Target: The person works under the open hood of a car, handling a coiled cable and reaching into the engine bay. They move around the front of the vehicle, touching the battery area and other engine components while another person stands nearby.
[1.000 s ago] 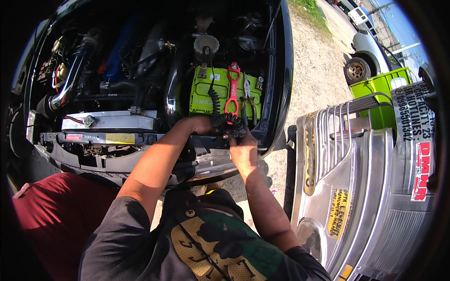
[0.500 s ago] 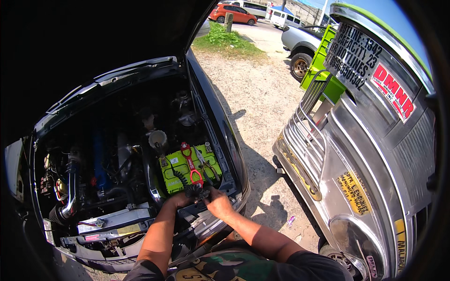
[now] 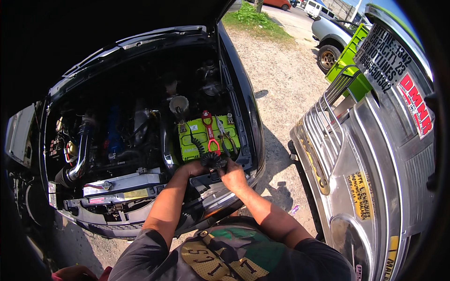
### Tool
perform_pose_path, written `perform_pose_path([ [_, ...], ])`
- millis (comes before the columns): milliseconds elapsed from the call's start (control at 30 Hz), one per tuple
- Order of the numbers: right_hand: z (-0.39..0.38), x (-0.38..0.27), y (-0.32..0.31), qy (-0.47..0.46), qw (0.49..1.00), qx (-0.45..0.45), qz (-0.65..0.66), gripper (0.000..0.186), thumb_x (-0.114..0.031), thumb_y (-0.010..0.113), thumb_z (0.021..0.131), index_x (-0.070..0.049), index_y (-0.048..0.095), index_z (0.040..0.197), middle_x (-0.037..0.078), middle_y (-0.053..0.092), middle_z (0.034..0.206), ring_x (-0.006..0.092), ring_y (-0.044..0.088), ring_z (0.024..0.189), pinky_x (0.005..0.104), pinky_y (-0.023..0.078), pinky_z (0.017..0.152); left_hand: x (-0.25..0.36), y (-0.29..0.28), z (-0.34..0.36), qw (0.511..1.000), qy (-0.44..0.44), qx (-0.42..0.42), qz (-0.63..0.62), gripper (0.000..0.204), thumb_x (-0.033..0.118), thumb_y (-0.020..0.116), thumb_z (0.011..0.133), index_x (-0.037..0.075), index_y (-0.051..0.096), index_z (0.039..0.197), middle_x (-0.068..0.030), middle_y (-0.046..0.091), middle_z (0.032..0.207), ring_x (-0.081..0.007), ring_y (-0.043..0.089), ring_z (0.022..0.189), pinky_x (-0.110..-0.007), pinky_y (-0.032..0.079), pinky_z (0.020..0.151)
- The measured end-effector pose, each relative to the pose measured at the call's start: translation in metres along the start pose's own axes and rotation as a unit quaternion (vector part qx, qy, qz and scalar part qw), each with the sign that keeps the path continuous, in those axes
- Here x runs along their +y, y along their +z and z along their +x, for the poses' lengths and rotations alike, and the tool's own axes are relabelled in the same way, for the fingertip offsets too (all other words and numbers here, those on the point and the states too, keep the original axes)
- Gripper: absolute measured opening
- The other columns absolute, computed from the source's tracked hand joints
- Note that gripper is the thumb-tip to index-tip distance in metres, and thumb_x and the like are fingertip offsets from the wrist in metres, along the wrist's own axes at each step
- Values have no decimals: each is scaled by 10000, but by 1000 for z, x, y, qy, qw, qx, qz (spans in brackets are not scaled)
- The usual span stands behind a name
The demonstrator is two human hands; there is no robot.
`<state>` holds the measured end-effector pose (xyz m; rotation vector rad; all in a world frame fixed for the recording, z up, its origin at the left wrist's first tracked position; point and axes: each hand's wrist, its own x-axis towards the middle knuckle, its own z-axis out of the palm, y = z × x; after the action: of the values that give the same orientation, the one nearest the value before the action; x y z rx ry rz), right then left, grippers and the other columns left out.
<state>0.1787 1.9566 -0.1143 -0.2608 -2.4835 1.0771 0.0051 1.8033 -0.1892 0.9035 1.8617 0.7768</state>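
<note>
Over the near edge of the lime-green car battery [image 3: 186,139], a bunched coiled black cable [image 3: 213,161] is held between my two hands. My left hand [image 3: 193,169] grips its left side, fingers partly hidden under it. On its right side my right hand [image 3: 234,175] is closed, with the fingertips against a dark part that I cannot make out. One coiled stretch of the cable runs up across the battery top. Lying on the battery are a red tool [image 3: 209,130] with a ring at one end and a forked other end, and pliers [image 3: 225,135] with dark handles.
The raised hood shades the engine bay. Left of the battery are a chrome pipe [image 3: 167,146] and the radiator top [image 3: 123,182]. A metal-bodied jeepney [image 3: 361,154] stands close on the right, beyond a gravel strip [image 3: 262,61]. Someone's red sleeve [image 3: 104,274] shows at lower left.
The whole view has shifted, so the car and the jeepney sit further right and higher. Both hands stay on the coiled cable at the battery's near edge. A red sleeve has appeared at lower left.
</note>
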Motion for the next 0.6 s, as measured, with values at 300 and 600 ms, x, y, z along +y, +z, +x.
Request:
perform_pose_path([
  [300,4,-4,-3,-7,1000,-5,20,230,-63,771,876,1,659,1067,255,749,949,492,720,934,536,579,785,-10,4,3,997,50,24,61,441,364,673,1009,95,692,1359,-169,741,1325,-309,699,1181,-425,525,1065],
  [600,5,-2,4,-23,999,-21,11,274,-128,772,964,0,717,1201,224,790,1024,429,771,939,485,590,802,-56,13,35,997,-4,46,63,567,510,709,952,106,720,1349,-163,745,1324,-308,697,1195,-453,528,1029],
])
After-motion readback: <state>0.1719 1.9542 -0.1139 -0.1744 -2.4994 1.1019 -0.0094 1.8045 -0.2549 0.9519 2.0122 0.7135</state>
